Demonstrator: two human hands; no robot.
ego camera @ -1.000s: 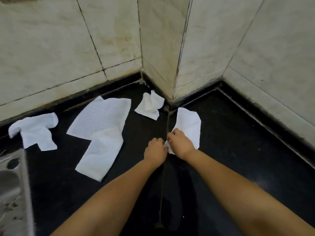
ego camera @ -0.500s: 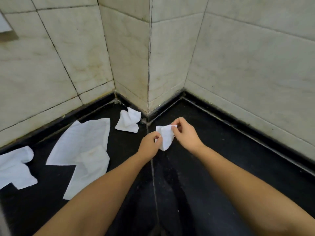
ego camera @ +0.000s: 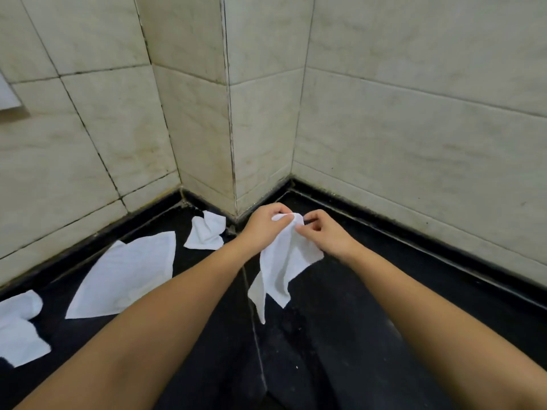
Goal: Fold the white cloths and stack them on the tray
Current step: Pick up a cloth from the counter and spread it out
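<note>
From the head camera I take the projecting tiled wall corner (ego camera: 229,143) as my landmark. A small crumpled white cloth (ego camera: 206,231) lies on the counter just left of the corner's foot. Further left of it lies a large flat white cloth (ego camera: 127,275), spread out, its near edge hidden behind the left forearm. Far left of the corner, at the frame edge, lies a rumpled white cloth (ego camera: 17,327), partly cut off. A pale object (ego camera: 9,96) sits on the wall high to the far left; I cannot tell what it is.

The surface is a glossy black stone counter (ego camera: 370,335) with a thin seam running toward me from the corner's foot. Cream marble-look tiles with dark grout cover the walls on both sides of the corner, with a black raised border where wall meets counter.

The cloth I am working, a small white textured cloth (ego camera: 282,261), hangs in the air in front of the corner's foot, just right of the seam. My left hand (ego camera: 265,226) pinches its top edge with curled fingers, and my right hand (ego camera: 325,235) pinches the same edge just beside it. The cloth drapes down toward me between the wrists, its lower corners loose above the counter. Both hands are close together.
</note>
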